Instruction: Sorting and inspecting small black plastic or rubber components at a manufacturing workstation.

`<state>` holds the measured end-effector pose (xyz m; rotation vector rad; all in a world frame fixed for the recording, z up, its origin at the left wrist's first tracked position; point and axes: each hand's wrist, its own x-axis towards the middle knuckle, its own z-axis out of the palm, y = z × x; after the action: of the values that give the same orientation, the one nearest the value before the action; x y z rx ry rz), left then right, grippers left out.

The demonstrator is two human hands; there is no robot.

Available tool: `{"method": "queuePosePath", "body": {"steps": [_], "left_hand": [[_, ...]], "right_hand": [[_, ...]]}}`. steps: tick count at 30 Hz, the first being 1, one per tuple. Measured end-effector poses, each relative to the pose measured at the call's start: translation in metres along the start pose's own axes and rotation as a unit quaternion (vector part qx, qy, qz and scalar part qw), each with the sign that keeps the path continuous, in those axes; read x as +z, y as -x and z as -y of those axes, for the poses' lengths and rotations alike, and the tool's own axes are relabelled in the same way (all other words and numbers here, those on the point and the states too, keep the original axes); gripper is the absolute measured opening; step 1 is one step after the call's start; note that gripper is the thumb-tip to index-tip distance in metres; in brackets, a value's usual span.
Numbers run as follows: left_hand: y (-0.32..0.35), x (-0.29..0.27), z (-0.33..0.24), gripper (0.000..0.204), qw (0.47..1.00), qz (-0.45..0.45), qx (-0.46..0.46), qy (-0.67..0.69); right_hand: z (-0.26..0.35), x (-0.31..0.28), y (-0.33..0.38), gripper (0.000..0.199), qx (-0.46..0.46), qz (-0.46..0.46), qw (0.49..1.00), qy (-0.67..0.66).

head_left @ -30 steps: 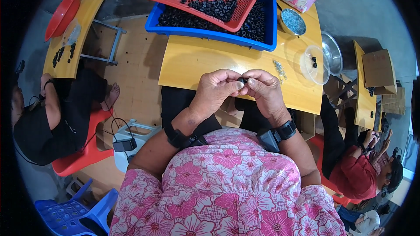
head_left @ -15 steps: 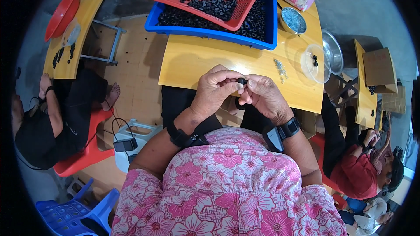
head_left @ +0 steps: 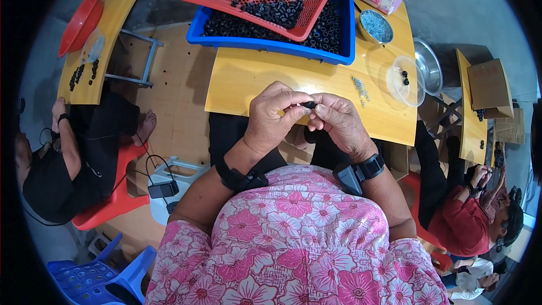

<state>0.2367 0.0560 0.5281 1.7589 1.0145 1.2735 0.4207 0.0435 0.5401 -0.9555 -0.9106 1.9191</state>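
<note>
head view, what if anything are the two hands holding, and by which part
A small black piece: the left hand pinches its left side, the right hand its right; the grip hides its finer shape.

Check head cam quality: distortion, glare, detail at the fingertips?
Head view: fisheye bows the edges of the wooden table, corners go black; glare whitens a patch of its top; black part between left hand and right hand shows too small for fine detail.
</note>
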Motion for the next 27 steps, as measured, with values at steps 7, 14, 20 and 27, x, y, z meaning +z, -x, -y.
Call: {"method": "queuePosePath", "body": {"steps": [7,14,20,27], "left_hand": [[0.001,0.003,0.002,0.023,0.999,-0.006,-0.014,0.031],[0.001,0.002,0.003,0.021,0.998,0.004,-0.039,0.051],[0.008,0.003,0.011,0.04,0.967,0.077,-0.141,0.199],[0.006,0.005,0.007,0.05,0.945,0.136,-0.175,0.239]], "right_hand": [[-0.001,0.002,-0.001,0.029,-0.006,0.001,1.0,-0.012],[0.0,0.006,-0.003,0.022,-0.016,0.012,0.999,0.042],[0.006,0.011,0.0,0.021,-0.063,-0.016,0.974,0.219],[-0.002,0.009,-0.004,0.023,-0.2,-0.03,0.903,0.38]]}}
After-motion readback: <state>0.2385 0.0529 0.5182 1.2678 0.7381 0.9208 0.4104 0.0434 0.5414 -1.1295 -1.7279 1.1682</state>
